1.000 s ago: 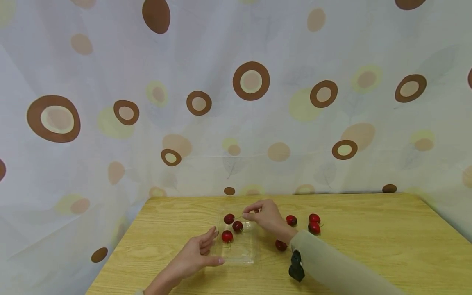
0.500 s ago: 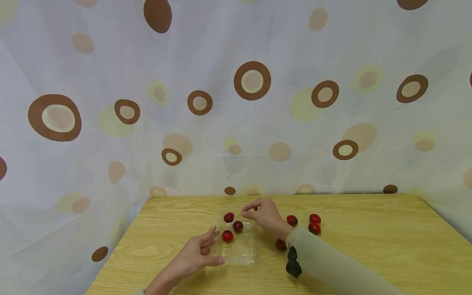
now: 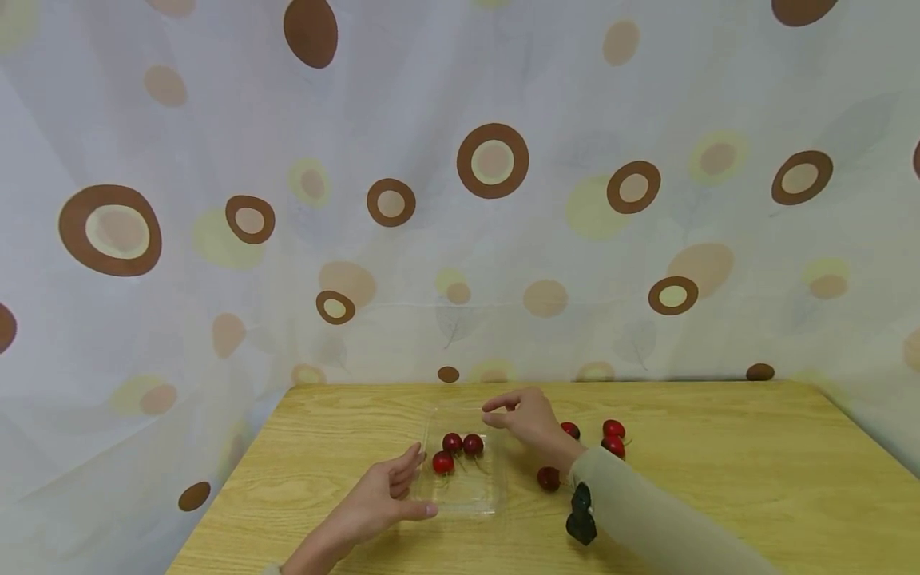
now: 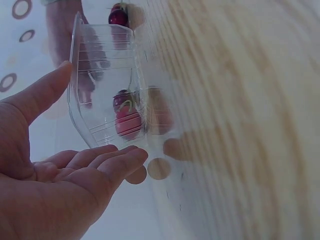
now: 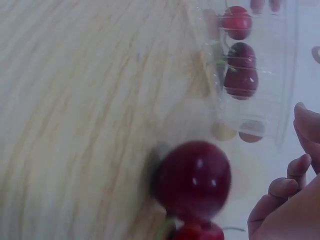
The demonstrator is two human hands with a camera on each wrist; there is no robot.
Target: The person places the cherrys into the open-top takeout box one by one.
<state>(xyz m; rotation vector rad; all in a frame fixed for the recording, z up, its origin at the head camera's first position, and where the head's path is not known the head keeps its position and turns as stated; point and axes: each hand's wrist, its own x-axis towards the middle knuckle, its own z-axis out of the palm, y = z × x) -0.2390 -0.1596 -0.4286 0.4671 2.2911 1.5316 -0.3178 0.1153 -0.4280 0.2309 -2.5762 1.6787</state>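
A clear plastic box (image 3: 470, 497) stands on the wooden table, with three dark red cherries (image 3: 452, 443) grouped inside, stems on. My left hand (image 3: 377, 495) is at the box's left side, its thumb (image 4: 47, 92) at the rim and its fingers extended along the end wall, as the left wrist view shows. Above the box's right edge is my right hand (image 3: 528, 419), thumb and forefinger slightly apart with nothing between them. In the right wrist view, that hand (image 5: 292, 190) appears beside the box wall (image 5: 285, 75), its other fingers loosely bent.
Several loose cherries lie on the table right of the box: one cherry (image 3: 549, 479) near the right forearm, another (image 3: 570, 430) partly behind the right hand, and a pair (image 3: 613, 446) farther right. A patterned curtain (image 3: 402, 263) hangs behind the table (image 3: 719, 471).
The right hand has let go of a cherry's stem and moved slightly right. The released cherry now lies closer to the other two in the box. The left hand has stayed put.
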